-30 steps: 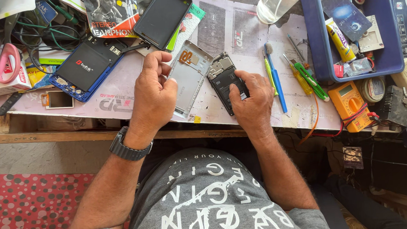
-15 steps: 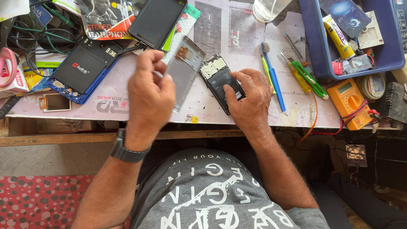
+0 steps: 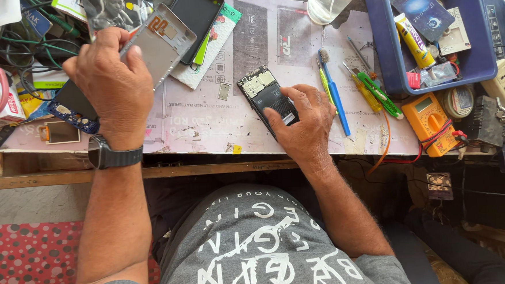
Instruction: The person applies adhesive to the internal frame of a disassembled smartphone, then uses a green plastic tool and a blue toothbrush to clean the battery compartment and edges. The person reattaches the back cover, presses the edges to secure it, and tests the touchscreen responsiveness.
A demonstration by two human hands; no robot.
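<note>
Left hand [image 3: 111, 80] raised, fingers pinched — right hand [image 3: 306, 122] pressing flat.

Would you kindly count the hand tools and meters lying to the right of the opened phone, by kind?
Blue toothbrush: 1
Green-handled tools: 2, one yellow-green and one green
Orange multimeter: 1
Total: 4
The right hand rests on the opened phone.

L hand [image 3: 111, 86] lifts grey back cover [image 3: 161, 43] off surface [image 3: 217, 121]; R hand [image 3: 306, 119] pins opened phone [image 3: 267, 95] w/ fingers.
</note>
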